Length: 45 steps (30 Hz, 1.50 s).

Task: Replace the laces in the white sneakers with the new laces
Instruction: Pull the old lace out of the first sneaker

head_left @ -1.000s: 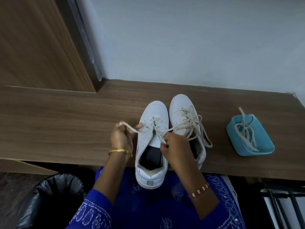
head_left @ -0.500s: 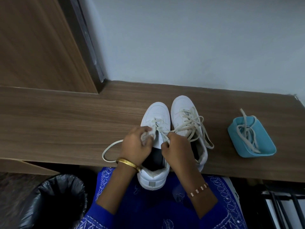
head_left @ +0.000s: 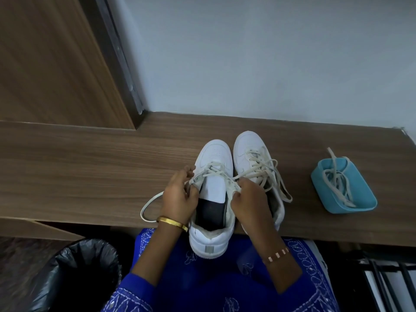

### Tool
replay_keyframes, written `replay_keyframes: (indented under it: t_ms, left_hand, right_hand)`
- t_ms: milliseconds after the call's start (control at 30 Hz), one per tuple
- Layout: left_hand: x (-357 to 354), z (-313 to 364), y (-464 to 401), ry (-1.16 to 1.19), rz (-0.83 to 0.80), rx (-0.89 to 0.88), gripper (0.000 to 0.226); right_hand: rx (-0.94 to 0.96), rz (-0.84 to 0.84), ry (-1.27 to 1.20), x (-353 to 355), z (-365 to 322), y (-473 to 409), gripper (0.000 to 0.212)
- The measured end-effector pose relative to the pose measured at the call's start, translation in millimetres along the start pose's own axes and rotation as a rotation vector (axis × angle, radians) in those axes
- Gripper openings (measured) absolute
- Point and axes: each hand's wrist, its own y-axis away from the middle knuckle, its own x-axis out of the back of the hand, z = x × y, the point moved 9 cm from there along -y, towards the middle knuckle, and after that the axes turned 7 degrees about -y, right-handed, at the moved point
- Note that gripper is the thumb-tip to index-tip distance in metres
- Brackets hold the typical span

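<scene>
Hands [head_left: 177,194] [head_left: 249,199] on unbranded sneaker's [head_left: 213,199] lace [head_left: 216,172]

A single head-worn camera looks steeply down and forward from close above the wooden counter [head_left: 90,176], facing the grey wall [head_left: 270,64]; the wearer's lap fills the bottom edge.

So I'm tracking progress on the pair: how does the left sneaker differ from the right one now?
The left sneaker is laced only near the toe, its tongue bare; the right sneaker is laced much further up. Both hands pinch lace at the left sneaker; the right sneaker's ends hang loose. Both are white, toes toward the wall.
</scene>
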Motion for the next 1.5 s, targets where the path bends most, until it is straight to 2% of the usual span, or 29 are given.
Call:
replay_keyframes:
  t_ms: [67, 167, 300, 400, 533, 800, 900, 1033, 1100, 1167, 1233, 1333, 1433, 1500]
  left_hand:
    - [-3, 1, 0, -0.001, -0.034, -0.011, 0.039]
    - [-7, 4, -3, -0.013, -0.113, -0.030, 0.037]
    - [-8, 17, -8, -0.056, -0.146, -0.085, 0.020]
    - [-14, 23, -22, -0.112, -0.136, -0.083, 0.020]
    - [-36, 21, -38, -0.181, -0.255, -0.047, 0.025]
    - [-41, 10, -44, -0.155, -0.263, 0.030, 0.006]
    - [-42, 10, -44, -0.171, -0.239, -0.001, 0.009]
    - [-46, 10, -39, -0.221, -0.269, -0.089, 0.019]
    - [-43, 9, -38, -0.194, -0.239, -0.107, 0.016]
    - [-38, 4, -38, -0.118, -0.190, -0.062, 0.010]
    - [-36, 0, -36, -0.058, -0.173, -0.012, 0.009]
    - [-39, 1, -34, -0.093, -0.177, -0.024, 0.008]
    - [-37, 0, -32, -0.056, -0.172, -0.005, 0.010]
    - [-40, -3, -31, 0.021, -0.194, 0.007, 0.018]
  right_hand:
    - [-0.012, -0.009, -0.023, 2, 2, 0, 0.023]
    - [-0.012, -0.072, -0.149, -3, 2, -2, 0.008]
    - [-0.010, -0.042, -0.316, 8, -4, -10, 0.015]
    - [0.098, 0.046, -0.220, 17, -18, -26, 0.016]
    - [0.206, -0.018, -0.051, -3, -30, -41, 0.026]
    - [0.244, -0.017, -0.005, -15, -30, -49, 0.014]
    - [0.240, -0.009, 0.030, -18, -29, -50, 0.013]
    - [0.072, 0.101, -0.187, -7, -11, -49, 0.015]
    - [0.041, 0.125, -0.223, -6, -9, -49, 0.014]
    - [0.097, 0.103, -0.190, -5, -14, -50, 0.011]
    - [0.186, 0.019, -0.145, -7, -21, -49, 0.014]
    - [0.307, -0.076, 0.027, -16, -29, -47, 0.022]
    - [0.343, -0.010, 0.133, -17, -34, -45, 0.014]
    - [0.280, 0.065, 0.094, -12, -30, -46, 0.011]
